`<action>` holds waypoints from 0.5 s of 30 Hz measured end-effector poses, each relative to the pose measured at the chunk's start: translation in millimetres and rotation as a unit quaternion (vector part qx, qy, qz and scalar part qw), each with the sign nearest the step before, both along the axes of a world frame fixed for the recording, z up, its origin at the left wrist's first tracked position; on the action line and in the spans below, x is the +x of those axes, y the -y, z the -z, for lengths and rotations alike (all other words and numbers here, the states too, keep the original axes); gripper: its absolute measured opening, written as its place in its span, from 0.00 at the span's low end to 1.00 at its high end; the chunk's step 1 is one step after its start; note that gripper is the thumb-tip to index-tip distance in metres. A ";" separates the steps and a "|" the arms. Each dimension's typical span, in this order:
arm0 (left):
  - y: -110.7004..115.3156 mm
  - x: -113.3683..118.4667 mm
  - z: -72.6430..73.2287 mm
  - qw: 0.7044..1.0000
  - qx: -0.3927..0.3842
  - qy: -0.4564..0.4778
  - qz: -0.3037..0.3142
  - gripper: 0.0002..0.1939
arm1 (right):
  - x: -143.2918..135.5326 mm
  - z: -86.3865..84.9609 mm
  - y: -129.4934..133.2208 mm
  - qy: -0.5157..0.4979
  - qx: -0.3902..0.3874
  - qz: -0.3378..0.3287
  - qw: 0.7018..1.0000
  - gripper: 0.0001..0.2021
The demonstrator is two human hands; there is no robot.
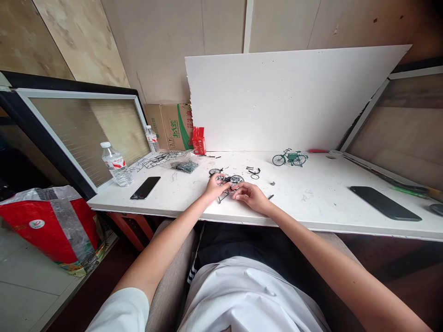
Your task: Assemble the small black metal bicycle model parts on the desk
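Above the front part of the white table, my left hand has its fingers closed on a small black model bicycle part with a spoked wheel. My right hand touches the same part from the right, its thumb and fingertips pinched together at it. A thin black frame piece shows beneath the hands. Behind my left hand lies another small black wheel. Small black curved pieces lie behind my right hand. The fingertips partly hide the held part.
A green model bicycle stands at the back right. Phones lie at the left and right. Bottles, a plastic bag of parts, black part frames, a red box and a carton are at the left.
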State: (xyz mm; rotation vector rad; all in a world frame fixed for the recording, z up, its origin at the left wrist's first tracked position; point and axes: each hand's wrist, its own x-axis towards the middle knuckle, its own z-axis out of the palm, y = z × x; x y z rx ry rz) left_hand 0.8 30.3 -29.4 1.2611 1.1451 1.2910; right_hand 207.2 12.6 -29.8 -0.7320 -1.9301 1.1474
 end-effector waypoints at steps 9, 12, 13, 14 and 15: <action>1.4 0.7 -2.6 1.000 -0.007 0.024 0.016 0.29 | -1.6 -0.5 1.1 0.010 0.013 0.011 1.000 0.17; 0.2 0.4 -0.4 0.999 -0.001 0.031 0.019 0.32 | -2.9 -2.9 3.5 0.020 0.027 0.021 0.999 0.17; -0.4 0.3 0.6 0.999 0.003 0.036 0.022 0.33 | -3.3 -3.7 4.4 0.021 0.034 0.025 0.999 0.16; -0.9 0.1 1.6 0.999 0.010 0.041 0.027 0.34 | -3.5 -4.3 5.2 0.022 0.040 0.026 0.999 0.15; -1.3 -0.1 2.5 0.998 0.015 0.045 0.030 0.35 | -3.7 -4.7 5.9 0.023 0.046 0.026 0.998 0.15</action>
